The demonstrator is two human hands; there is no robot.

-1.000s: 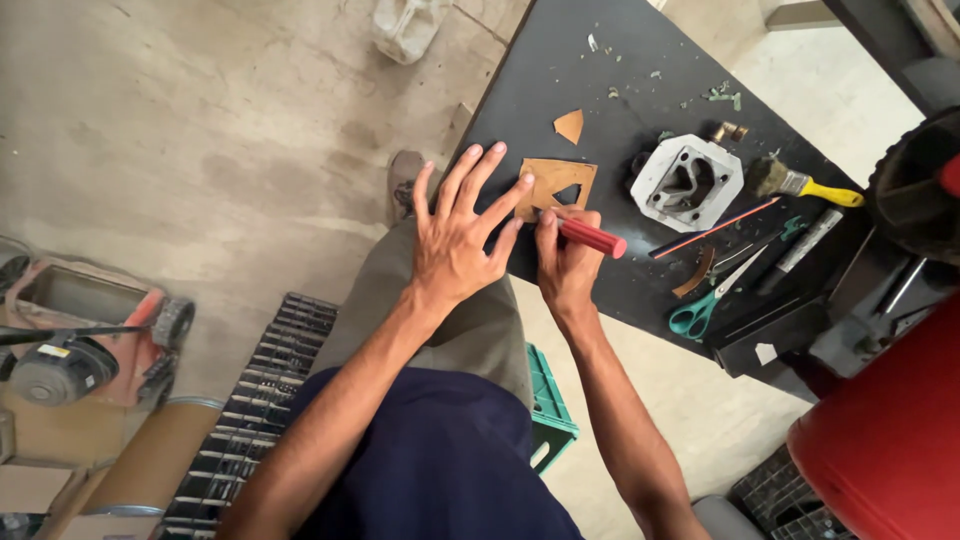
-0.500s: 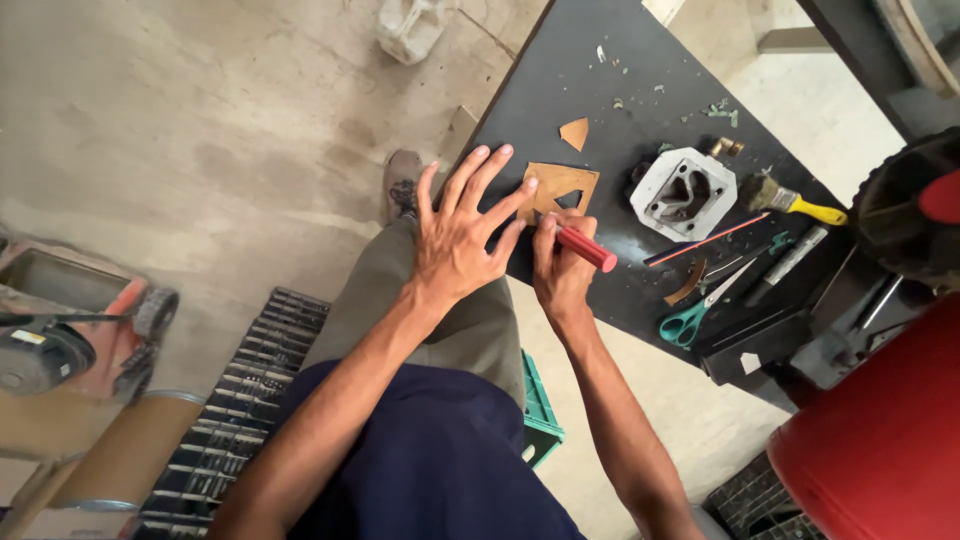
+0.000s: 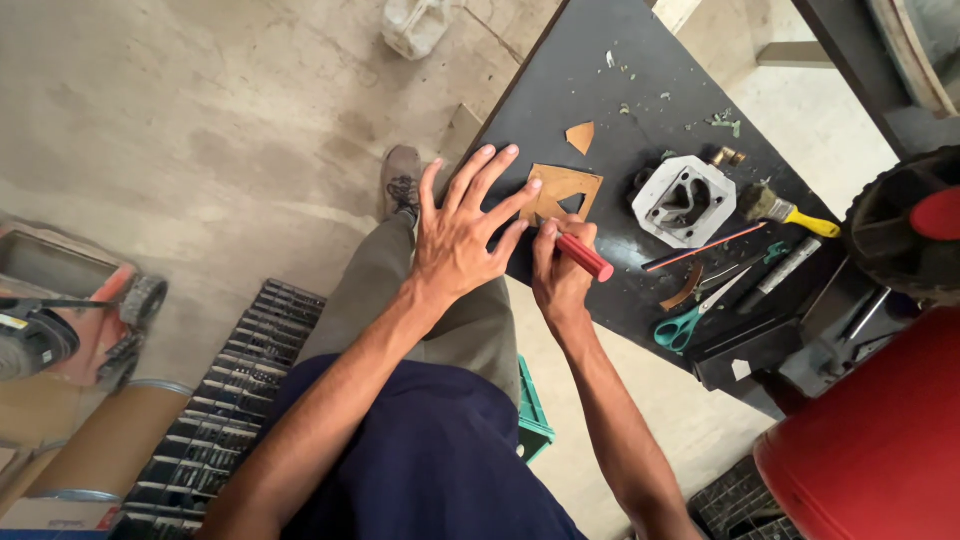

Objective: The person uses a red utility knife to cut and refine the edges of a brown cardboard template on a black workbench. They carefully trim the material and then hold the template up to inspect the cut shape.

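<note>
My left hand (image 3: pixel 462 232) lies flat with fingers spread, its fingertips pressing on a brown sheet of gasket-like card (image 3: pixel 565 187) with a triangular hole cut in it. My right hand (image 3: pixel 560 265) grips a red-handled cutting tool (image 3: pixel 583 256) whose tip meets the card's near edge. The card rests on a black tabletop (image 3: pixel 610 90). A small brown offcut (image 3: pixel 580 136) lies just beyond the card.
A white metal engine part (image 3: pixel 686 200), a brush with yellow handle (image 3: pixel 785 211), teal scissors (image 3: pixel 683 326), a thin rod and a curved brown strip lie right of the card. A red drum (image 3: pixel 880 440) stands at lower right. A black crate (image 3: pixel 235 375) sits on the concrete floor.
The view has shifted slightly. My right hand has tilted the red tool more steeply against the card; my left hand still presses the card down.
</note>
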